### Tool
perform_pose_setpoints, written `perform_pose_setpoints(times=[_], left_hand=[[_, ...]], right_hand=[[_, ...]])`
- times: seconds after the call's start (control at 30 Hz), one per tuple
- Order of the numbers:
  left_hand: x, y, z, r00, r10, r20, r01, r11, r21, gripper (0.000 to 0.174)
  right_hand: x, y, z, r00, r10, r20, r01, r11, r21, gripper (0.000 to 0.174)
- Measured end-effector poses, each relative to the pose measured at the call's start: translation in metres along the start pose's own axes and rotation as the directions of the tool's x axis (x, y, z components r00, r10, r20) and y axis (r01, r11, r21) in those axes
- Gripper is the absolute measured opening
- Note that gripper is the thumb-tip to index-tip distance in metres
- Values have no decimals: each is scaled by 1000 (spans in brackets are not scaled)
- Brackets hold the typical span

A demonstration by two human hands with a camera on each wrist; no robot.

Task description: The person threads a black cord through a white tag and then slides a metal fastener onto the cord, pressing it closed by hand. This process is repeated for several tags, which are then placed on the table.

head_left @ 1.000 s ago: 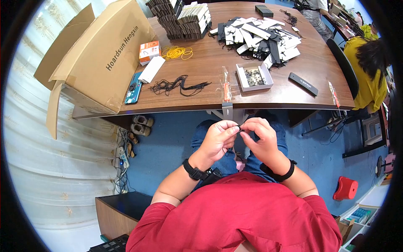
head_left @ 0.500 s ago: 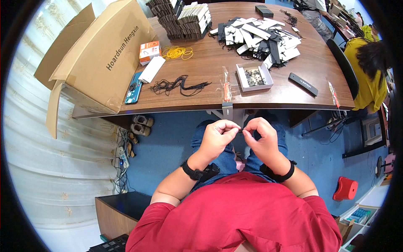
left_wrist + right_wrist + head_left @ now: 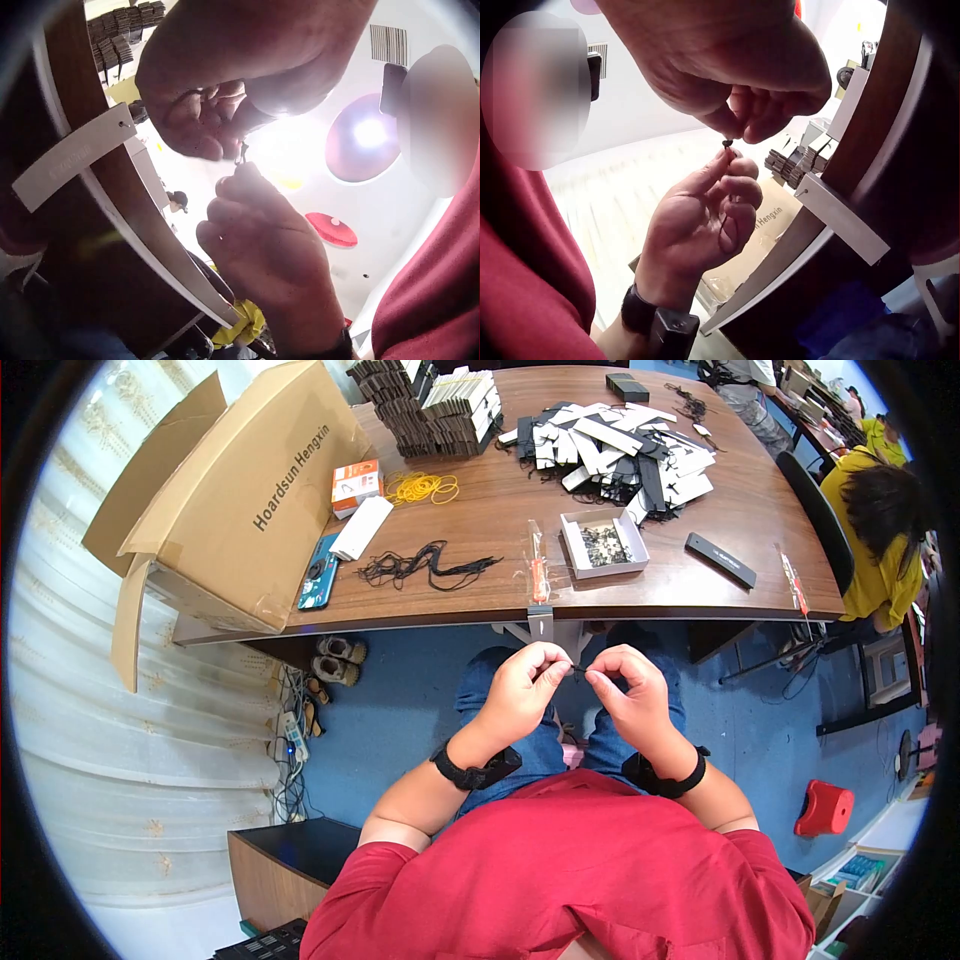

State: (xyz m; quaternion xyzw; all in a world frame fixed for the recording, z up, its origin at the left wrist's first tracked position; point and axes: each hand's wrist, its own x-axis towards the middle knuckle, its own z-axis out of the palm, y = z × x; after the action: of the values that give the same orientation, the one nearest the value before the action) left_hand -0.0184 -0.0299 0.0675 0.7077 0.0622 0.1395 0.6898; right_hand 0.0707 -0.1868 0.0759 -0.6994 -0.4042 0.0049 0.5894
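Observation:
In the head view my left hand (image 3: 520, 688) and right hand (image 3: 638, 692) meet fingertip to fingertip over the lap, in front of the table edge. A short stretch of thin black cord (image 3: 578, 668) spans the small gap, pinched from both sides by thumb and forefinger. The right wrist view shows a small dark knot-like bit (image 3: 727, 143) of it between the fingertips. More of the thin cord loops across the curled fingers of the left hand (image 3: 705, 214). Just beyond the hands, a flat tag (image 3: 540, 624) sticks out over the table edge.
On the table (image 3: 480, 510) stand an open white box (image 3: 608, 565) of small parts, a black cord bundle (image 3: 430, 565), a pile of black-and-white tags (image 3: 620, 450) and a dark bar (image 3: 722, 560). A large carton (image 3: 250, 490) fills the left side; a person in yellow (image 3: 870, 540) sits at right.
The fingertips have drawn slightly apart, the right hand shifting a little to the right, and the black cord now shows stretched between them. Things on the table stay where they were.

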Motion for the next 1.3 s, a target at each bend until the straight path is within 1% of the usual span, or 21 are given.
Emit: perform_pose_setpoints(times=[0.07, 0.1, 0.17, 0.27, 0.3, 0.37, 0.47, 0.57, 0.6, 0.7, 0.8, 0.9, 1.0, 1.03, 1.13, 1.23, 1.3], left_hand=[[0, 3, 4, 995, -76, 60, 86, 977, -197, 11], [0, 3, 4, 990, -113, 89, 129, 970, -205, 11], [1, 2, 1, 972, -184, 147, 214, 952, -218, 10], [4, -9, -1, 993, -61, 98, 71, 992, -105, 8], [5, -7, -2, 991, -85, 105, 93, 993, -75, 7], [5, 0, -5, 984, -133, 118, 135, 991, -13, 7], [3, 9, 2, 984, -165, 71, 173, 977, -127, 6], [3, 2, -1, 984, -165, 62, 173, 969, -175, 8], [3, 1, -2, 985, -161, 55, 169, 971, -171, 8], [3, 1, -3, 985, -163, 52, 169, 972, -165, 8], [2, 3, -2, 983, -173, 69, 182, 967, -177, 8], [2, 2, -1, 987, -151, 63, 160, 969, -190, 9], [2, 3, 0, 986, -150, 79, 162, 969, -189, 10], [1, 3, -1, 984, -155, 91, 169, 969, -179, 10], [0, 5, -1, 983, -149, 105, 165, 973, -162, 10], [-1, 6, -3, 983, -150, 104, 163, 978, -130, 9], [-1, 7, -2, 982, -158, 105, 171, 976, -135, 8]], right_hand=[[0, -2, 0, 999, 53, -8, -53, 998, 28, 9], [0, -3, 0, 997, 80, -11, -79, 996, 43, 9], [0, -2, -1, 997, 81, -6, -80, 996, 39, 9], [-1, 0, -2, 999, 42, 6, -42, 999, 25, 9], [-1, 1, -2, 1000, 22, 11, -23, 1000, 18, 9], [-1, -1, -2, 999, 52, 4, -52, 998, 39, 9], [-1, -2, -3, 999, 53, 12, -53, 998, 44, 8], [-1, 2, -5, 999, 42, 27, -44, 996, 73, 8], [-1, 3, -5, 999, 40, 32, -42, 995, 88, 8], [-3, 4, -6, 993, 106, 59, -112, 988, 108, 8], [0, 3, -6, 997, 29, 66, -35, 995, 97, 12], [6, -14, -6, 998, 38, 51, -47, 979, 199, 18], [8, -8, -8, 985, -66, 157, 41, 986, 161, 25], [7, -8, -7, 988, -58, 142, 39, 990, 133, 21], [7, -4, -8, 986, -122, 116, 125, 992, -21, 16], [10, -8, -10, 975, -190, 116, 205, 970, -130, 15], [10, -6, -11, 966, -224, 128, 243, 957, -158, 17]])
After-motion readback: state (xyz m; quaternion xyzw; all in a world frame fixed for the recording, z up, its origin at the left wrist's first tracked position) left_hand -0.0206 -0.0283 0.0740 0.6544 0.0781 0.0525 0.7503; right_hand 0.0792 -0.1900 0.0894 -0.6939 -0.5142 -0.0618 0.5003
